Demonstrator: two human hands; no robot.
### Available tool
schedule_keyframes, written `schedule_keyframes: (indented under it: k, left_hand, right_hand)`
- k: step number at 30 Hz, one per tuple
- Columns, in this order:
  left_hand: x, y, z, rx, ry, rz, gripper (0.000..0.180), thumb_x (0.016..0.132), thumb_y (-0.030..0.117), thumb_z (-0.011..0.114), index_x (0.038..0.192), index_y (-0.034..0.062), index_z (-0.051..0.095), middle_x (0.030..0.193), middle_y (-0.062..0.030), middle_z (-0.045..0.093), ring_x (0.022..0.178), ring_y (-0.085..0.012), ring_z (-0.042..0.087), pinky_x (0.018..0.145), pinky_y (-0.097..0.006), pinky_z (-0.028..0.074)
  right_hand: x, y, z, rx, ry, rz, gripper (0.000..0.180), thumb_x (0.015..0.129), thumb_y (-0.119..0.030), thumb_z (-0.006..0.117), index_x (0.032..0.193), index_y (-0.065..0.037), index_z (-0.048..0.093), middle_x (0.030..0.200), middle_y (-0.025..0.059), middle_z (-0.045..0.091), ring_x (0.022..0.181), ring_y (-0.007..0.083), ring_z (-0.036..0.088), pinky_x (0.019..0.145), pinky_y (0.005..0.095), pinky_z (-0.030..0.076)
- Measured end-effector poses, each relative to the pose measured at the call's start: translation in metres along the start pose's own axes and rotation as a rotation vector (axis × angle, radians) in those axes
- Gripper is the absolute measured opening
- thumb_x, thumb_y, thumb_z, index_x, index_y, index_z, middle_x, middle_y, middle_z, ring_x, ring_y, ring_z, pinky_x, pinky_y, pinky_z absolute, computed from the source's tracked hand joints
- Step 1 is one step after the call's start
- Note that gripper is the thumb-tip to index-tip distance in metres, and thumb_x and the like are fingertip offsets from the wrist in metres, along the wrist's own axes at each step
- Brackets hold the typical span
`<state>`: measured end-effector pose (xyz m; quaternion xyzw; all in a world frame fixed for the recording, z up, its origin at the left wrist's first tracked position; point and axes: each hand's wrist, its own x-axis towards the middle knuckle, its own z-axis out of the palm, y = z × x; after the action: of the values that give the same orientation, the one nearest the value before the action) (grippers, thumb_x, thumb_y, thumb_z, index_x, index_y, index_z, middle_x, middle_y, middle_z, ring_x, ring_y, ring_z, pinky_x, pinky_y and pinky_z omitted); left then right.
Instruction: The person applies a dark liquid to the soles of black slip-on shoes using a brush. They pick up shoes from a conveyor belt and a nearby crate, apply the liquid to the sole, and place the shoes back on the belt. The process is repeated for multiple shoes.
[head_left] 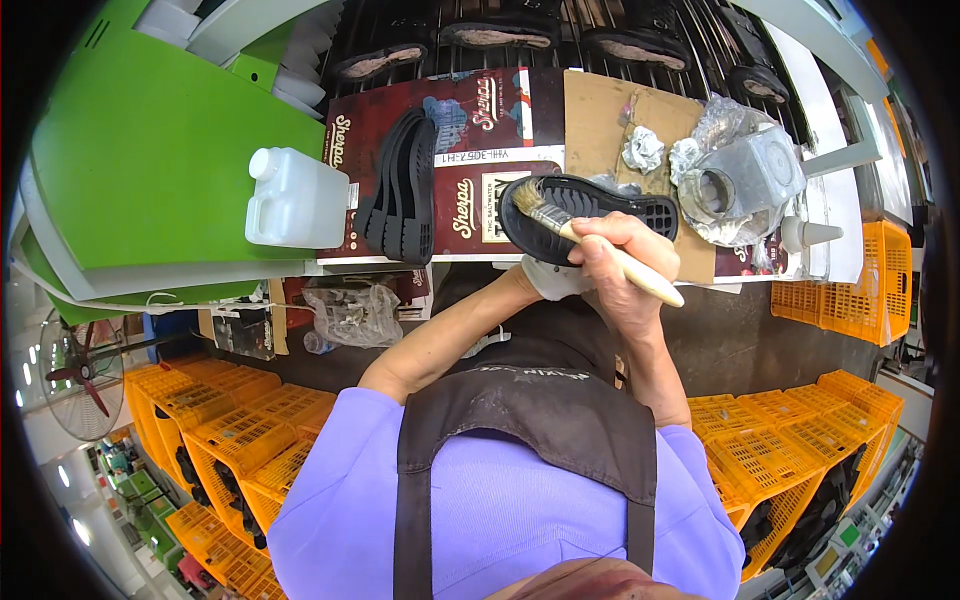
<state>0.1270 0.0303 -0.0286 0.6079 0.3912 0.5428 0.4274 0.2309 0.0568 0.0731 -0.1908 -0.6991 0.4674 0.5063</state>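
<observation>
A black shoe sole [522, 230] is held level over the near edge of the cardboard-covered bench. Under its near side is my left hand [555, 278], in a white glove; it grips the sole, its fingers mostly hidden beneath. My right hand [630, 255] is closed round the pale handle of a paintbrush [648, 278]. The brush's bristles touch the sole's inner face close to its left end. Left of my hands, several black soles [400, 190] stand nested together. To the right, a clear plastic jar [765, 170] lies tilted on crumpled plastic wrap, its round mouth toward me.
A white jug [298, 205] stands at the left beside a green panel [150, 150]. Crumpled white paper [643, 149] and a nozzle bottle [808, 234] are at the right. Black shoes [500, 28] sit on the roller rack behind. Orange crates [225, 425] flank me; a fan [80, 375] stands far left.
</observation>
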Motion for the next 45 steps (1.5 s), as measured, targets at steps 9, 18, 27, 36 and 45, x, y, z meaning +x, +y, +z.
schedule_keyframes:
  k: [9,18,27,36,45]
  left_hand:
    - [0.007,0.029,0.002,0.134,-0.117,-0.004,0.020,0.077,0.018,0.065,0.087,0.0099,0.049,0.081,-0.0037,0.051,0.080,-0.0185,0.052,0.068,-0.033,0.044]
    - [-0.006,0.014,-0.008,-0.012,-0.223,-0.219,0.027,0.082,0.016,0.064,0.106,0.0078,0.055,0.103,-0.0054,0.056,0.098,-0.0133,0.054,0.083,-0.030,0.046]
    - [-0.002,0.025,-0.017,0.220,-0.462,-0.064,0.039,0.082,0.015,0.065,0.117,0.0049,0.049,0.113,-0.0077,0.052,0.102,-0.0156,0.053,0.087,-0.033,0.046]
    - [-0.001,0.053,-0.038,-0.127,-0.424,-0.250,0.040,0.086,0.021,0.062,0.119,0.0009,0.050,0.109,-0.0087,0.057,0.102,-0.0183,0.052,0.089,-0.031,0.044]
    - [0.020,0.063,-0.046,-0.974,-0.167,-0.425,0.064,0.087,0.050,0.050,0.126,-0.0011,0.044,0.116,-0.0191,0.054,0.100,-0.0315,0.059,0.089,-0.045,0.047]
  right_hand:
    - [0.009,-0.005,-0.016,-0.064,-0.074,0.036,0.012,0.083,-0.007,0.062,0.086,0.004,0.065,0.064,0.0077,0.063,0.051,0.0071,0.055,0.047,0.0191,0.043]
    - [0.018,-0.007,-0.019,-0.015,-0.083,0.104,0.009,0.081,-0.004,0.062,0.084,0.003,0.066,0.063,0.0073,0.064,0.049,0.0075,0.055,0.046,0.0195,0.044]
    - [0.021,-0.002,-0.026,-0.085,-0.073,0.128,0.013,0.084,-0.007,0.060,0.087,0.004,0.065,0.065,0.0065,0.064,0.052,0.0060,0.055,0.048,0.0189,0.043]
    - [0.033,0.020,-0.034,-0.077,0.005,0.189,0.012,0.087,-0.008,0.060,0.090,0.003,0.065,0.069,0.0065,0.063,0.055,0.0057,0.054,0.050,0.0179,0.043]
    - [0.078,0.029,-0.050,-0.135,0.072,0.158,0.014,0.087,-0.011,0.061,0.090,0.002,0.065,0.067,0.0040,0.062,0.055,0.0044,0.053,0.049,0.0169,0.041]
